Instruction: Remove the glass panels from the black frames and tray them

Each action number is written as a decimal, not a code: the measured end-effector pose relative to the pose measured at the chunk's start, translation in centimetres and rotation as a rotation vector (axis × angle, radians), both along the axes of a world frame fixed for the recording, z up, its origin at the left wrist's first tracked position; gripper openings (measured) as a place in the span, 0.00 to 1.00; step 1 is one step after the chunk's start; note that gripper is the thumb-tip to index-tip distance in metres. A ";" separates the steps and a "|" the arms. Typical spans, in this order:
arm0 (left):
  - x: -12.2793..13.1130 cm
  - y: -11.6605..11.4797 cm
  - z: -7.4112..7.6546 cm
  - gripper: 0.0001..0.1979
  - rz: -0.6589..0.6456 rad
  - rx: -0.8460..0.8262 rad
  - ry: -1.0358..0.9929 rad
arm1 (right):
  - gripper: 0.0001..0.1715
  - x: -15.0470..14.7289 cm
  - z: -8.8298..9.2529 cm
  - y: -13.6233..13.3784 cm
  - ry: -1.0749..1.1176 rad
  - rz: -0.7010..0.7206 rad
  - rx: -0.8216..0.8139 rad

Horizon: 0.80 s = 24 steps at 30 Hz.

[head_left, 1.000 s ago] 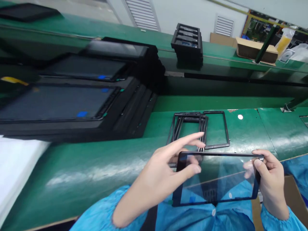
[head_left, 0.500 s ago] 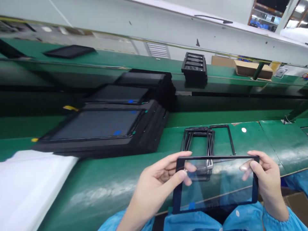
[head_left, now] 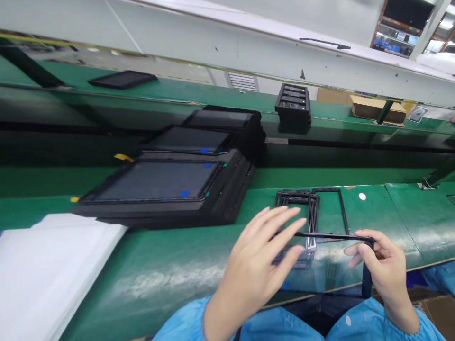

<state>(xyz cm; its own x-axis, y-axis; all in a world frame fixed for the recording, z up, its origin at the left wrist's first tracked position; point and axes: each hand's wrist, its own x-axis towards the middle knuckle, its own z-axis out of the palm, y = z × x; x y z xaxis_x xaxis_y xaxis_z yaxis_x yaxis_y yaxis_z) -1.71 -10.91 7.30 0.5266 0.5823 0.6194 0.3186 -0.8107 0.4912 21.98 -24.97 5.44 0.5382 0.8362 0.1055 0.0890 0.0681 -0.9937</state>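
Fingers (head_left: pixel 280 225) of the left hand (head_left: pixel 254 270) are spread and slightly curved, open above the left end of a glass panel (head_left: pixel 329 267), and whether they touch it cannot be told. The panel is pinched at its far right corner by the right hand (head_left: pixel 386 270), with the thumb on the near face and the other fingers seen through the clear sheet behind it. Smooth and glossy, with a thin black border, the panel is held tilted just above the green bench (head_left: pixel 142 274), its left end hidden by the left hand. Beyond it, thin black frames (head_left: pixel 296 199) lie heaped in a loose pile on the bench, with a single rectangular frame (head_left: pixel 329 208) just beside them, partly overlapping the pile. To the left stand stacked black trays (head_left: pixel 234 189) holding dark, glassy panels (head_left: pixel 156 182), each marked with small blue patches (head_left: pixel 184 193). A soft white sheet (head_left: pixel 53 265) lies on the bench by the near edge of that stack. Blue, gathered sleeves (head_left: pixel 181 322) cover both forearms. On the far bench, a compact black rack (head_left: pixel 293 104) stands near a cardboard box (head_left: pixel 377 109).
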 end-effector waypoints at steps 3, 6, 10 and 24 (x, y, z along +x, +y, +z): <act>1.5 -0.1 0.1 0.14 -0.158 0.016 0.105 | 0.15 -0.4 -0.7 0.1 -0.022 0.009 -0.021; 2.2 -0.3 -0.8 0.14 -0.198 -0.130 0.121 | 0.17 -0.2 -1.5 0.3 -0.011 0.027 -0.059; 2.5 -0.7 -2.5 0.13 -0.179 -0.317 0.129 | 0.21 0.3 -2.5 0.6 0.053 0.081 -0.108; 2.7 -1.6 -4.2 0.27 0.018 -1.082 -0.683 | 0.37 1.5 -8.9 4.9 0.457 -0.069 0.139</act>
